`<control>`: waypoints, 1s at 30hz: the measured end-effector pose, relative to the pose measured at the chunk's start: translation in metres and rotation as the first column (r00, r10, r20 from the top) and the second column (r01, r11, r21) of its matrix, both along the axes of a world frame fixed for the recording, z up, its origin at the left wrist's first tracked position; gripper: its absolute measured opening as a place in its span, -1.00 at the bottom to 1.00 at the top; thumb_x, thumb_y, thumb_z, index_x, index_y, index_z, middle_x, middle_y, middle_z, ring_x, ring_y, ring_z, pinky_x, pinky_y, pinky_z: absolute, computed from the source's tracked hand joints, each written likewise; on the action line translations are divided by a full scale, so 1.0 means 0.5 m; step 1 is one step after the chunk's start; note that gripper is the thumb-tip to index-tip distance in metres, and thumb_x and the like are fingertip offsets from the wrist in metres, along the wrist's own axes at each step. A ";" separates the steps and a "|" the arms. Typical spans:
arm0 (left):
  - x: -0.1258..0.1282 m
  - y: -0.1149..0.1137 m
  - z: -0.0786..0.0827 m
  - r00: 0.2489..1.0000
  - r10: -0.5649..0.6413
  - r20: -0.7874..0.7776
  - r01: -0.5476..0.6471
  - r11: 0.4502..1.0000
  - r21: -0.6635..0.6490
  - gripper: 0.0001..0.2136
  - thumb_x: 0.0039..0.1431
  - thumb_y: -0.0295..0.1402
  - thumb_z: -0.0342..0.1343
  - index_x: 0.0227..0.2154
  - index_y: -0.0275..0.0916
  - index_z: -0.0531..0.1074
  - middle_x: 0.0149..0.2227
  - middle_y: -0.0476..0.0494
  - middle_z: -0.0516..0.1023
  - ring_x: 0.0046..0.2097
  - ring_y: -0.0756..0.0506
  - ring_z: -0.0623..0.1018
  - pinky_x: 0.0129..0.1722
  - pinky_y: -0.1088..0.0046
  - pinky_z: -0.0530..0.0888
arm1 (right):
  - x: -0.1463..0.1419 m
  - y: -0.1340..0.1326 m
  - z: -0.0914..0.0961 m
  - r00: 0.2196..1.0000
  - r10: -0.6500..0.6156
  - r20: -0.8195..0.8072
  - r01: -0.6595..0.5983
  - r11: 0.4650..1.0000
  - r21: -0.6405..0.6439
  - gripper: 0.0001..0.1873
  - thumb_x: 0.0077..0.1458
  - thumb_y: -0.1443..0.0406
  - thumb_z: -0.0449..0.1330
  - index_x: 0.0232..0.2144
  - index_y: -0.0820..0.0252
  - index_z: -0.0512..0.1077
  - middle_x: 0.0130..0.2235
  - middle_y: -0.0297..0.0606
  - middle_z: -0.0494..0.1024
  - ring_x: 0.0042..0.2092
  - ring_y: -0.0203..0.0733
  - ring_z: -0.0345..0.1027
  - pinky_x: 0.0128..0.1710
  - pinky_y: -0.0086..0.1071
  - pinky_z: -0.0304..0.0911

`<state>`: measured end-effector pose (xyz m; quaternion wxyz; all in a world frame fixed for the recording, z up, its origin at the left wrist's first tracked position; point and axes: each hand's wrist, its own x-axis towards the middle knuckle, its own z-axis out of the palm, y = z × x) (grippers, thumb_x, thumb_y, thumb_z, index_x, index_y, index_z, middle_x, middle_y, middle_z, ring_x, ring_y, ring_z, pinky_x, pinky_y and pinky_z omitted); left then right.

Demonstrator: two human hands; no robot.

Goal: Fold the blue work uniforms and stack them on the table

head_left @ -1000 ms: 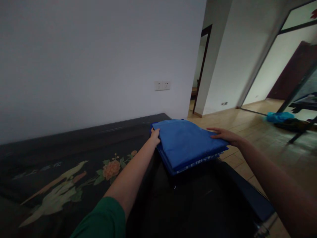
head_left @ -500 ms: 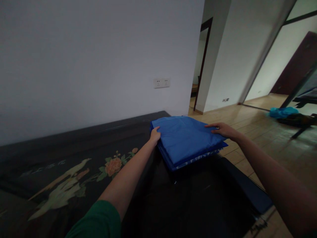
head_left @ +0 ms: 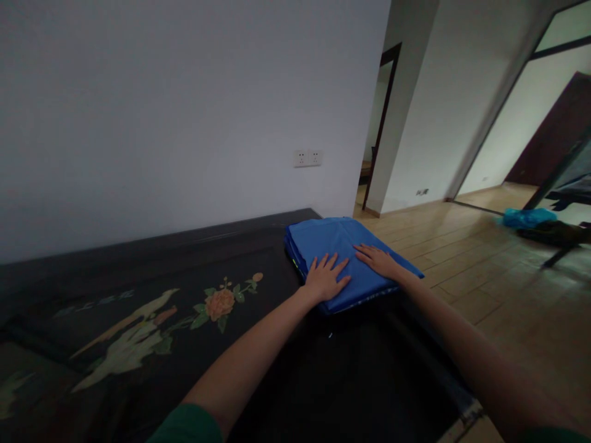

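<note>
A folded blue sheet-like bundle (head_left: 323, 237), smooth and slightly shiny, lies in layers at the far right end of a dark, glossy painted surface (head_left: 277, 369). Whitish printing shows along its front lower edge. My left hand (head_left: 325, 277) presses flat on the front left of its top with fingers spread. Farther right, my right hand (head_left: 377, 261) also rests palm down on the top, its fingers stretched toward the left. Neither hand grips the material.
Painted flowers (head_left: 220, 304) and birds decorate the dark surface on the left. Behind it stands a white wall with a socket pair (head_left: 308, 158). To the right are a wooden floor (head_left: 462, 246), a doorway, and a bright blue plastic-looking heap (head_left: 529, 217).
Both hands have left the bundle's side edges and moved inward onto its top, fingers now laid flat. The bundle looks flatter, its layers pressed closer together. The view has shifted slightly.
</note>
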<state>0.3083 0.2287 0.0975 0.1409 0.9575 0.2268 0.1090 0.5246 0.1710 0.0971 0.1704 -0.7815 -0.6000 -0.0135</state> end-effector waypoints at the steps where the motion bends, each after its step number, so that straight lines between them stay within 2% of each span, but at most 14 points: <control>1: -0.007 -0.005 -0.004 1.000 0.007 0.004 -0.007 1.000 0.025 -0.45 0.29 -0.01 -0.23 0.30 -0.03 0.02 0.35 -0.16 0.00 0.35 -0.29 -0.02 0.28 -0.07 -0.11 | -0.004 -0.006 -0.007 1.000 -0.021 -0.004 0.021 1.000 -0.017 -0.52 0.27 0.09 -0.08 0.18 -0.03 0.27 0.23 -0.21 0.29 0.24 0.02 0.13 0.20 0.05 0.02; 3: -0.016 -0.016 -0.005 0.999 0.033 0.009 -0.033 0.998 0.059 -0.46 0.30 -0.03 -0.21 0.29 -0.06 0.05 0.35 -0.18 0.02 0.35 -0.30 -0.02 0.28 -0.08 -0.13 | -0.005 -0.017 -0.010 0.999 -0.051 0.003 0.051 0.998 -0.027 -0.51 0.28 0.10 -0.10 0.20 -0.01 0.23 0.26 -0.18 0.23 0.27 0.03 0.06 0.20 0.10 -0.02; 5: -0.020 -0.029 0.002 0.999 0.042 0.027 -0.044 0.996 0.084 -0.47 0.31 -0.07 -0.21 0.28 -0.12 0.08 0.34 -0.23 0.04 0.35 -0.31 -0.02 0.27 -0.11 -0.14 | -0.008 -0.024 0.000 0.997 -0.066 0.031 0.065 0.998 0.022 -0.50 0.28 0.10 -0.09 0.20 0.07 0.24 0.27 -0.12 0.20 0.29 0.04 0.02 0.22 0.09 -0.05; 8: -0.024 -0.044 0.009 0.998 -0.023 0.060 0.018 0.997 0.078 -0.49 0.32 -0.05 -0.25 0.27 -0.06 0.09 0.34 -0.19 0.04 0.35 -0.29 0.01 0.26 -0.14 -0.12 | -0.030 -0.028 0.015 0.999 0.005 0.033 -0.009 0.995 0.104 -0.49 0.28 0.15 -0.09 0.20 0.16 0.24 0.26 -0.08 0.22 0.28 -0.02 0.05 0.23 -0.02 -0.01; 10: -0.033 -0.042 0.007 0.998 -0.041 0.040 0.039 0.998 0.049 -0.49 0.30 -0.02 -0.24 0.27 0.00 0.09 0.34 -0.16 0.05 0.34 -0.29 0.02 0.25 -0.16 -0.11 | -0.056 -0.029 0.014 0.998 0.058 0.014 -0.059 0.993 0.103 -0.52 0.28 0.16 -0.10 0.18 0.12 0.27 0.23 -0.12 0.28 0.25 -0.06 0.11 0.22 -0.05 0.02; 13: -0.059 -0.021 -0.001 0.998 0.065 0.026 -0.066 0.997 0.039 -0.51 0.30 -0.06 -0.18 0.25 -0.05 0.13 0.33 -0.19 0.08 0.34 -0.29 0.03 0.26 -0.14 -0.12 | -0.095 -0.032 0.004 0.999 0.008 0.033 -0.010 0.998 0.056 -0.54 0.28 0.12 -0.09 0.14 0.03 0.32 0.21 -0.18 0.31 0.23 -0.04 0.13 0.19 0.00 0.04; 15: -0.087 -0.009 -0.006 0.987 0.146 0.068 -0.149 0.988 0.044 -0.53 0.32 -0.12 -0.17 0.23 -0.11 0.19 0.31 -0.24 0.12 0.34 -0.28 0.04 0.26 -0.11 -0.12 | -0.110 -0.035 0.003 0.997 -0.042 0.058 0.041 0.999 0.021 -0.53 0.29 0.09 -0.11 0.15 0.00 0.31 0.23 -0.17 0.28 0.23 0.00 0.12 0.16 0.06 0.06; 18: -0.145 -0.008 -0.015 0.963 0.200 0.179 -0.210 0.977 0.039 -0.58 0.32 -0.18 -0.16 0.18 -0.16 0.25 0.29 -0.26 0.15 0.33 -0.24 0.05 0.28 -0.06 -0.11 | -0.121 -0.041 0.018 0.992 -0.072 0.107 0.073 0.997 -0.008 -0.52 0.29 0.08 -0.13 0.16 0.02 0.30 0.24 -0.13 0.26 0.24 0.09 0.10 0.13 0.20 0.03; 21: -0.231 -0.024 -0.031 0.925 0.247 0.289 -0.259 0.966 0.003 -0.63 0.30 -0.26 -0.10 0.14 -0.12 0.28 0.27 -0.21 0.20 0.31 -0.19 0.11 0.28 -0.02 -0.08 | -0.152 -0.047 0.045 0.978 -0.099 0.181 0.079 0.991 0.111 -0.54 0.28 0.16 -0.10 0.12 0.12 0.34 0.23 -0.05 0.27 0.26 0.14 0.04 0.15 0.26 -0.07; 23: -0.301 -0.038 -0.045 0.898 0.293 0.329 -0.294 0.955 -0.048 -0.66 0.27 -0.31 -0.06 0.09 -0.12 0.33 0.21 -0.19 0.29 0.26 -0.17 0.20 0.27 0.04 -0.01 | -0.203 -0.052 0.061 0.981 -0.059 0.184 0.013 0.970 0.241 -0.57 0.26 0.22 -0.09 0.07 0.20 0.38 0.19 -0.01 0.32 0.25 0.10 0.04 0.19 0.15 -0.07; 26: -0.412 -0.056 -0.063 0.873 0.314 0.372 -0.283 0.949 -0.138 -0.74 0.24 -0.35 -0.05 -0.07 -0.16 0.44 0.07 -0.19 0.42 0.14 -0.15 0.35 0.20 0.17 0.18 | -0.333 -0.064 0.067 0.986 0.139 0.091 -0.162 0.922 0.353 -0.63 0.25 0.25 -0.07 -0.05 0.20 0.45 0.05 -0.04 0.45 0.13 0.00 0.22 0.15 -0.09 0.08; 28: -0.479 -0.067 -0.070 0.841 0.356 0.407 -0.287 0.932 -0.223 -0.78 0.21 -0.37 -0.05 -0.19 -0.19 0.48 -0.06 -0.18 0.50 0.03 -0.14 0.44 0.10 0.25 0.29 | -0.439 -0.075 0.056 0.957 0.291 -0.008 -0.272 0.904 0.331 -0.67 0.25 0.25 -0.06 -0.15 0.16 0.48 -0.08 -0.12 0.52 0.00 -0.09 0.33 0.03 -0.23 0.19; 30: -0.534 -0.077 -0.071 0.785 0.454 0.421 -0.332 0.883 -0.333 -0.79 0.19 -0.37 -0.06 -0.31 -0.21 0.49 -0.20 -0.15 0.54 -0.09 -0.13 0.49 -0.02 0.32 0.36 | -0.543 -0.085 0.038 0.917 0.386 -0.098 -0.355 0.903 0.240 -0.70 0.25 0.25 -0.04 -0.26 0.15 0.49 -0.18 -0.18 0.55 -0.11 -0.15 0.38 -0.09 -0.34 0.22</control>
